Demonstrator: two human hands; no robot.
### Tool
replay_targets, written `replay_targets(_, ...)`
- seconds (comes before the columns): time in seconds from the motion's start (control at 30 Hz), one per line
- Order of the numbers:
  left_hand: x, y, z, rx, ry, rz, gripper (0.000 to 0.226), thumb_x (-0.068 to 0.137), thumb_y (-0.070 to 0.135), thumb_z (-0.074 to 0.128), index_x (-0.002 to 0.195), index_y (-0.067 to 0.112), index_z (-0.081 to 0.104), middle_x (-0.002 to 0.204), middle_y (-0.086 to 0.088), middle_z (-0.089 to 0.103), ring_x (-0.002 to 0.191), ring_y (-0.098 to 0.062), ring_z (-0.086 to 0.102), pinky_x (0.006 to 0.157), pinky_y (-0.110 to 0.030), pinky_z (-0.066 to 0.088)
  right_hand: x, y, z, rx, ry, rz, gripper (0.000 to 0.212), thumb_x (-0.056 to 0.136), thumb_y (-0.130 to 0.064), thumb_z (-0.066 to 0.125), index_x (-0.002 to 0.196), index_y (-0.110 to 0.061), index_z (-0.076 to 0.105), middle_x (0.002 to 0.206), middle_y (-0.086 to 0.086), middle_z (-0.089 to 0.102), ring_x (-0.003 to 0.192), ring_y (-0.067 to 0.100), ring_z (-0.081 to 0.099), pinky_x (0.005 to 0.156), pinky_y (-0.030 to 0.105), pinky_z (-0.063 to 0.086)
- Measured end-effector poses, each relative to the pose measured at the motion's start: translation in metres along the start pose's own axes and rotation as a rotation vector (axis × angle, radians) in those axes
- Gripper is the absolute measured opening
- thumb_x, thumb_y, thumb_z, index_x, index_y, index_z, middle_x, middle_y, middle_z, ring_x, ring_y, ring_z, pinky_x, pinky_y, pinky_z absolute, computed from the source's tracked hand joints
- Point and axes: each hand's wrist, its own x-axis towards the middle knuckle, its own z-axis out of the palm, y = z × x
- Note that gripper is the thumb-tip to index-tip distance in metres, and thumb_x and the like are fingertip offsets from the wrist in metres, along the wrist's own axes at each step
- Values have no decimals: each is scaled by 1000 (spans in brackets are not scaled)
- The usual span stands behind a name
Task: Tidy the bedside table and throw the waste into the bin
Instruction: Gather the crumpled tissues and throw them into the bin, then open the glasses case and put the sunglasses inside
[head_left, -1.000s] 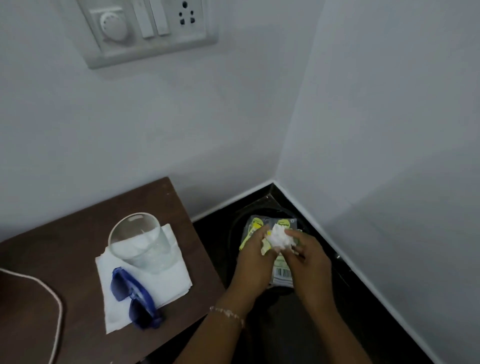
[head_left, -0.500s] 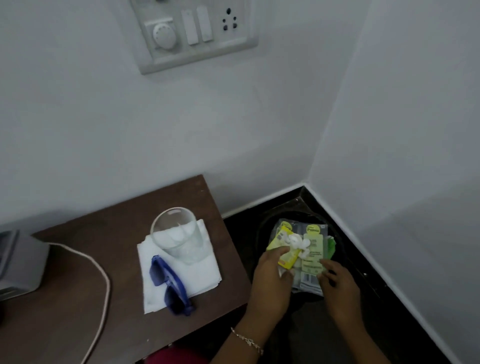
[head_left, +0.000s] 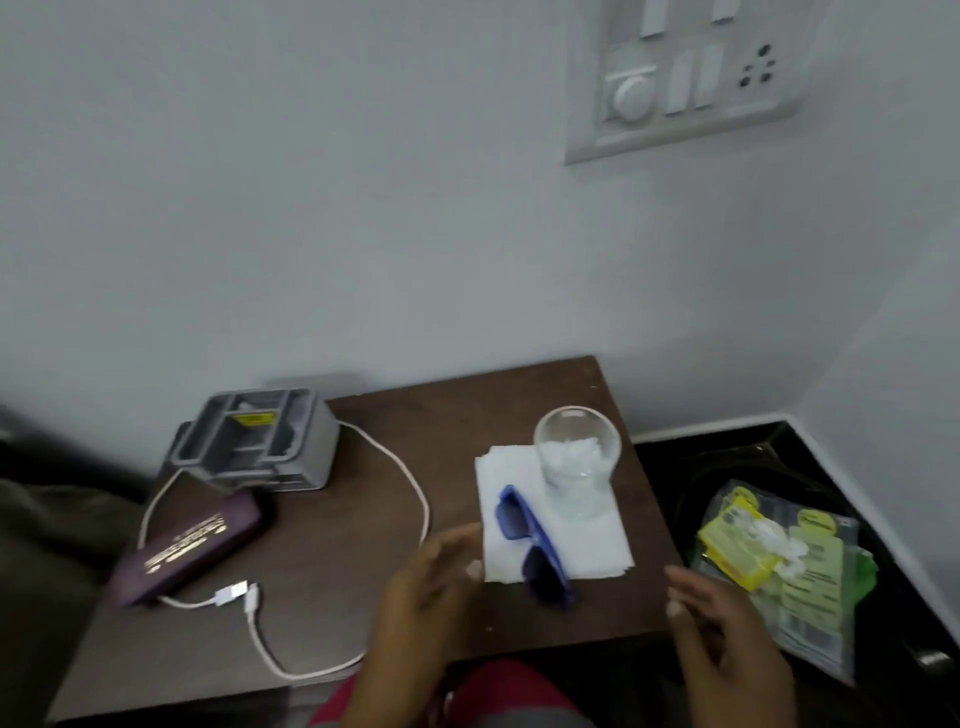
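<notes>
We judge the glass (head_left: 577, 464) on the desk (head_left: 332, 561) fragile and slippery, best gripped around its wall; both the left hand (head_left: 431, 587) and right hand (head_left: 727, 629) hover empty below it.

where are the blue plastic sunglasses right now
The blue plastic sunglasses lie on the white napkin at the brown table's right side, just in front of the clear glass.
</notes>
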Motion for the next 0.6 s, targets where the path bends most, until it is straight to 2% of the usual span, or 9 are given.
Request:
replay_targets(0.03, 0, -8, -29, 7, 77, -7, 32, 80, 5, 68, 89, 36, 68, 91, 20, 73, 85, 8, 65, 68, -2, 45, -4, -11, 17, -26, -15, -70, 42, 83, -2, 64, 84, -44, 64, 90, -3, 68, 88, -17, 57, 74, -5, 37)
replay_targets(0.1, -1, -24, -82, 28, 236, -10, 29, 75, 13, 71, 95, 34, 65, 98, 9, 72, 82, 11, 63, 70, -3, 47, -12, -34, 59, 11, -80, -144, 35, 77, -9, 60, 90, -41, 65, 91, -6, 66, 87, -11, 61, 74, -1, 40)
replay_targets(0.17, -1, -41, -128, 60, 415, -2, 29, 77, 11, 71, 102, 22, 61, 106, -6, 66, 82, 12, 62, 71, -2, 47, -19, -57, 104, 104, -188, -169, 41, 74, -14, 59, 96, -49, 60, 98, -11, 64, 89, -9, 61, 74, 1, 43)
replay_targets(0.2, 0, -47, -150, 77, 517, -11, 30, 81, 8, 68, 108, 17, 58, 111, -11, 63, 88, 6, 62, 75, -5, 48, -22, -69, 128, 129, -263, -174, 41, 74, -17, 58, 96, -52, 60, 97, -12, 65, 92, -9, 60, 76, 3, 44)
replay_targets(0.27, 3, -61, -187, 129, 712, -63, 41, 86, 9, 63, 124, 12, 49, 123, -14, 56, 107, -17, 57, 90, -24, 48, -27, -91, 174, 129, -429, -173, 35, 78, -22, 57, 101, -50, 58, 104, -14, 63, 99, -4, 60, 87, 15, 47)
replay_targets(0.33, 5, -72, -216, 176, 850, -179, 54, 86, 22, 64, 132, 5, 43, 133, -19, 48, 121, -33, 48, 104, -45, 39, -30, -105, 220, 116, -545, -125, 36, 84, -16, 59, 118, -30, 58, 117, -6, 60, 109, 6, 58, 98, 31, 46)
replay_targets(0.4, 11, -82, -235, 139, 897, -310, 58, 89, 25, 59, 136, -2, 39, 142, -25, 37, 130, -38, 39, 111, -47, 31, -31, -117, 261, 66, -613, -63, 43, 87, -10, 59, 129, -15, 53, 129, 4, 55, 121, 18, 53, 105, 36, 41)
replay_targets(0.5, 20, -90, -247, 35, 830, -375, 54, 94, 26, 51, 139, 0, 37, 146, -23, 32, 128, -37, 41, 109, -42, 32, -32, -135, 309, 30, -703, 48, 56, 88, -15, 59, 140, -9, 39, 144, 11, 42, 133, 23, 41, 111, 36, 32)
replay_targets(0.6, 32, -100, -256, -18, 772, -366, 58, 88, 44, 49, 131, 6, 48, 138, -20, 45, 125, -35, 45, 109, -43, 34, -30, -144, 341, 6, -743, 77, 64, 85, -16, 62, 143, -11, 34, 147, 10, 38, 135, 24, 39, 113, 38, 30)
